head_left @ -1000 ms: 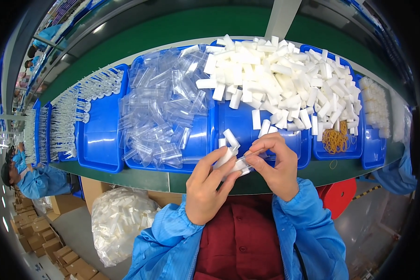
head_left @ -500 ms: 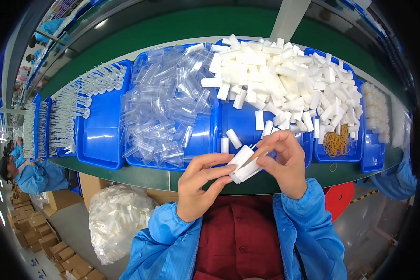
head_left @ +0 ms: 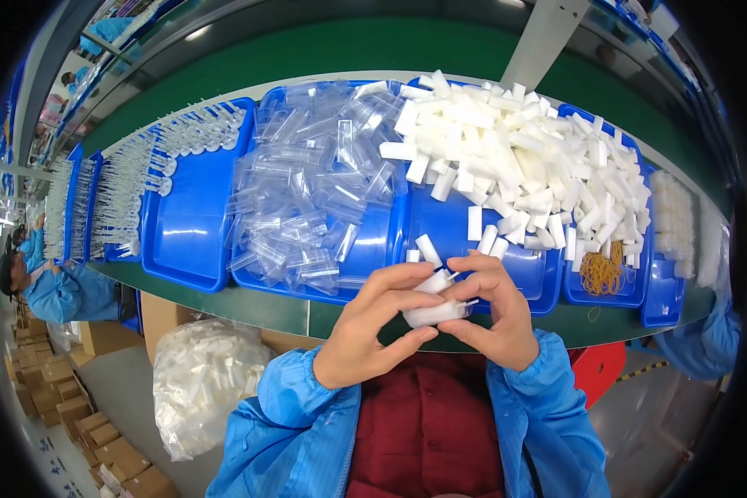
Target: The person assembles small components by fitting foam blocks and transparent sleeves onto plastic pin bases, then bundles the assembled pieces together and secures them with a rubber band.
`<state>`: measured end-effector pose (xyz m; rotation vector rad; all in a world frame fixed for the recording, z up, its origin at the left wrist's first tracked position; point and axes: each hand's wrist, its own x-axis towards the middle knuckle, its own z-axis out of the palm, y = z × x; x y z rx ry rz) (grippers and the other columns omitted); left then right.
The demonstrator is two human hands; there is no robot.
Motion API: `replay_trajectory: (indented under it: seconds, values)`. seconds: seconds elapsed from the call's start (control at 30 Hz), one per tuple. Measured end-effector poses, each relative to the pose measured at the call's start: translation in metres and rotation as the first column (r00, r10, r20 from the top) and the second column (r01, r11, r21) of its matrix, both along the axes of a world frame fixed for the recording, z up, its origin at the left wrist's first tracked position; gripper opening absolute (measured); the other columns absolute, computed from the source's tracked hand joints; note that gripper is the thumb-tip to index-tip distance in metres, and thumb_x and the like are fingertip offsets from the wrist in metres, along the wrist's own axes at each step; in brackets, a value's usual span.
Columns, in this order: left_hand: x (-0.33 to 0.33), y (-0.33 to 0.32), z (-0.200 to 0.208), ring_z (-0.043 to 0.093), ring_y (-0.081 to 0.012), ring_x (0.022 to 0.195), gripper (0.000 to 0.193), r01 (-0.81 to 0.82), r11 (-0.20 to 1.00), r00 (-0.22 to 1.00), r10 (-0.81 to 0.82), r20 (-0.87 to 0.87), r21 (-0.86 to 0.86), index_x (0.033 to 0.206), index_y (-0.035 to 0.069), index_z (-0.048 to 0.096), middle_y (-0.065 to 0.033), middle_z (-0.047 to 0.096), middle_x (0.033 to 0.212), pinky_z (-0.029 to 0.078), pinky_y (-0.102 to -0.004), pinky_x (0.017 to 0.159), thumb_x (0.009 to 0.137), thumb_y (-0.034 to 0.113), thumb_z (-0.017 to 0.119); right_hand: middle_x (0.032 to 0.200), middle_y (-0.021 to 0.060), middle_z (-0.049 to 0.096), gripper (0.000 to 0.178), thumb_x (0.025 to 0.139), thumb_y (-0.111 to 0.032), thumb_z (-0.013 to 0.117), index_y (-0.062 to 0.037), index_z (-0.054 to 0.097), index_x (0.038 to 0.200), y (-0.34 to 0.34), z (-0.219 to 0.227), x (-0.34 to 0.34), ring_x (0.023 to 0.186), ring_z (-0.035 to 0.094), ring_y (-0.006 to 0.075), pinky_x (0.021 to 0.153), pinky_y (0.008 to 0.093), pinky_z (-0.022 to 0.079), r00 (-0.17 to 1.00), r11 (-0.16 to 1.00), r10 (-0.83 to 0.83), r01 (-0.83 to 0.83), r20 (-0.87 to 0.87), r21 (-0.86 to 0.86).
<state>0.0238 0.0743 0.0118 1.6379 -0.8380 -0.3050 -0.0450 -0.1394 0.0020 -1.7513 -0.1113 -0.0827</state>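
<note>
In front of my chest, just past the near edge of the bench, both my hands hold small white pieces between thumbs and fingers. My left hand [head_left: 372, 328] is closed, pinching a rounded white piece [head_left: 434, 314] with a clear rim from the left. From the right, my right hand [head_left: 500, 315] grips the same piece with bent fingers and thumb. A second white piece [head_left: 436, 282] sits behind it, against the fingers; its far end is hidden. Loose white foam-like blocks [head_left: 490, 149] are heaped on a blue tray [head_left: 440, 217] beyond my hands.
Left of the heap, clear plastic sleeves [head_left: 299, 183] fill another tray. Further left stand rows of thin-stemmed white parts [head_left: 195, 133]. Yellow rubber bands [head_left: 603, 272] lie at right. A bag of white pieces [head_left: 212, 373] is below the bench; a co-worker [head_left: 70, 290] is at far left.
The white pieces have turned flatter and lower between my hands. My right hand has come down and closer to my left. The whole view has shifted slightly.
</note>
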Motion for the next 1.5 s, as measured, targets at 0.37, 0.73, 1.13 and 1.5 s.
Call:
replay_trajectory:
  seconds: [0.37,0.73,1.13,1.5]
  values:
    - [-0.008,0.030,-0.005,0.058,-0.0307,0.121,0.041,-0.430,0.902,0.894,0.430,0.126,-0.032,0.112,0.006,0.069,-0.0159,0.058,0.131,0.050,-0.0383,0.098,0.075,0.003,0.084,0.123,0.0087,0.065,0.028,0.080,-0.002,0.073,-0.0068,0.067,0.107,0.008,0.014,0.032,0.120,0.055,0.0331,0.101,0.0421,0.042,0.973,0.970,-0.026,0.080,0.229,-0.229]
    - [-0.001,0.080,-0.028,0.053,-0.0292,0.126,0.035,-0.695,0.669,0.676,0.733,0.077,-0.262,0.118,-0.001,0.061,-0.0185,0.046,0.138,0.052,-0.0373,0.100,0.085,-0.005,0.072,0.103,0.0047,0.062,0.025,0.077,-0.008,0.064,-0.0063,0.065,0.103,0.078,-0.005,0.109,0.103,0.057,0.0228,0.089,0.0352,0.043,0.814,0.449,0.517,0.005,0.264,-0.894]
    - [-0.012,0.050,-0.013,0.062,-0.0286,0.112,0.033,-0.531,0.839,0.840,0.539,0.054,-0.118,0.108,0.002,0.072,-0.0168,0.057,0.130,0.051,-0.0362,0.095,0.077,-0.001,0.081,0.106,0.0107,0.064,0.032,0.084,0.004,0.052,0.0016,0.057,0.116,0.050,0.043,0.085,0.098,0.063,0.0195,0.092,0.0316,0.048,0.996,0.994,-0.074,0.071,0.046,0.082]
    - [-0.019,0.013,-0.014,0.061,-0.0284,0.119,0.030,-0.368,0.915,0.917,0.327,-0.230,-0.164,0.112,-0.001,0.068,-0.0169,0.053,0.133,0.055,-0.0359,0.096,0.083,-0.004,0.075,0.108,0.0164,0.066,0.035,0.097,-0.005,0.056,-0.0011,0.044,0.129,0.040,0.025,0.035,0.098,0.066,0.0210,0.092,0.0350,0.051,0.985,0.871,-0.134,0.169,-0.109,0.461]
